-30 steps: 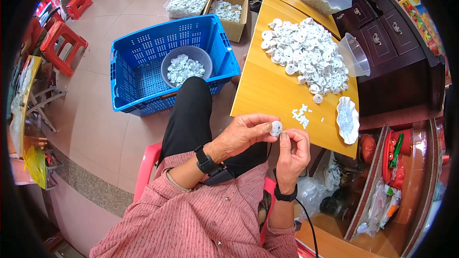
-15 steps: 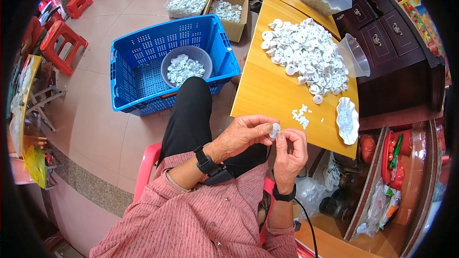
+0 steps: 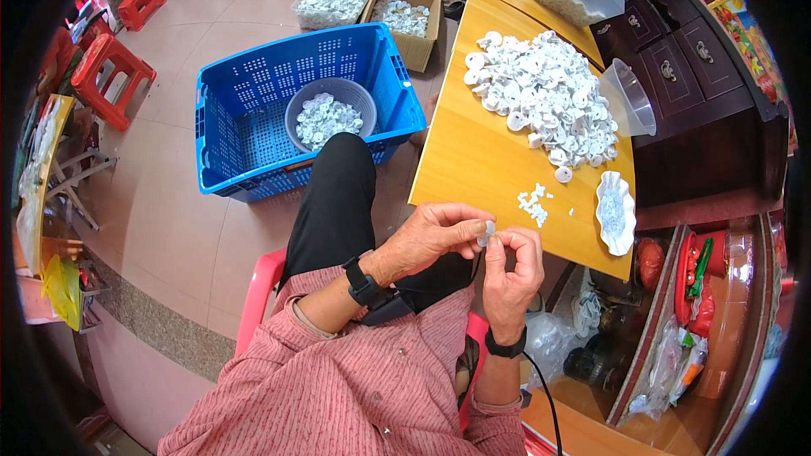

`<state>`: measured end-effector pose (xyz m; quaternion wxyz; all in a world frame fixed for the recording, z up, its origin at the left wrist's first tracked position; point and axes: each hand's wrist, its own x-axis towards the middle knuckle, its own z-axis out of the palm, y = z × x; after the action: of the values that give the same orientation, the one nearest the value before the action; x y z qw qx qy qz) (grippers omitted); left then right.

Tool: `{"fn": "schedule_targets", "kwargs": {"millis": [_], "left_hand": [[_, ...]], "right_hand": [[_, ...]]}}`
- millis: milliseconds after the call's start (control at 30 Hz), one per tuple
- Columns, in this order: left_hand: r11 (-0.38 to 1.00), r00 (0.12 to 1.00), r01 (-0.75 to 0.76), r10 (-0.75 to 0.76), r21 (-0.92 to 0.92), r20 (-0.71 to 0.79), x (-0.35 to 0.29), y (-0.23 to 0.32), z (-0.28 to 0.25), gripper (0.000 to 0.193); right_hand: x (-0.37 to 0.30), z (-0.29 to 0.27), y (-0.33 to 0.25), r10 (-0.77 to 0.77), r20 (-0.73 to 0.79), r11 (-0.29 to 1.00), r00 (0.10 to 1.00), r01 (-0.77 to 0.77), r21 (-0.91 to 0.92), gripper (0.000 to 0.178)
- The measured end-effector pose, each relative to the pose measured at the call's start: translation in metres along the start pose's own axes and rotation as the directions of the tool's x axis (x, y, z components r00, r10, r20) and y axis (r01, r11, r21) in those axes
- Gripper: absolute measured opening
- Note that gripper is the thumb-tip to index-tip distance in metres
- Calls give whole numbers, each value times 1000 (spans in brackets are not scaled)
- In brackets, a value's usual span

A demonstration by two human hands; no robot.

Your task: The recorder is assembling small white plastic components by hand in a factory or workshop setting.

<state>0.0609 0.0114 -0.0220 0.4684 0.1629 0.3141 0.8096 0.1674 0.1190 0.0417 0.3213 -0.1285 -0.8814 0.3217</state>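
Above my lap, by the near edge of the wooden table (image 3: 473, 160), both hands pinch one small round white plastic piece (image 3: 487, 233). My left hand (image 3: 435, 235) grips it from the left between thumb and fingers. From the right, my right hand (image 3: 514, 263) presses thumb and fingertips against it, covering much of its face. A scatter of tiny white plastic parts (image 3: 534, 204) lies on the tabletop just beyond my right hand. Farther back is a large heap of round white plastic pieces (image 3: 541, 93). Right of the tiny parts sits a white scalloped dish (image 3: 625, 236) holding small pale bits.
A blue plastic crate (image 3: 221, 139) stands on the floor at left, with a grey bowl (image 3: 368, 110) of white pieces inside. Behind it are a filled clear tub (image 3: 329, 2) and a cardboard box (image 3: 417, 52). Red stools (image 3: 106, 76) stand far left; a dark cabinet (image 3: 676, 67) borders the table.
The white piece has turned a little between my fingers and is now more covered by my right thumb. Both hands stay in nearly the same place.
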Motion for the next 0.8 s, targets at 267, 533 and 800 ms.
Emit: {"fn": "schedule_targets", "kwargs": {"millis": [267,533,800], "left_hand": [[997,999,-26,24,78,21,0,-2,-1,27],[997,998,-37,40,63,-50,1,-2,1,27],[990,999,-40,43,135,-22,-1,0,-2,25]], "right_hand": [[-1,1,2,-78,17,995,997,79,-64,11],[-3,5,1,-45,31,999,999,45,-7,11],[-3,4,-3,11,71,1000,997,-11,8,10]]}}
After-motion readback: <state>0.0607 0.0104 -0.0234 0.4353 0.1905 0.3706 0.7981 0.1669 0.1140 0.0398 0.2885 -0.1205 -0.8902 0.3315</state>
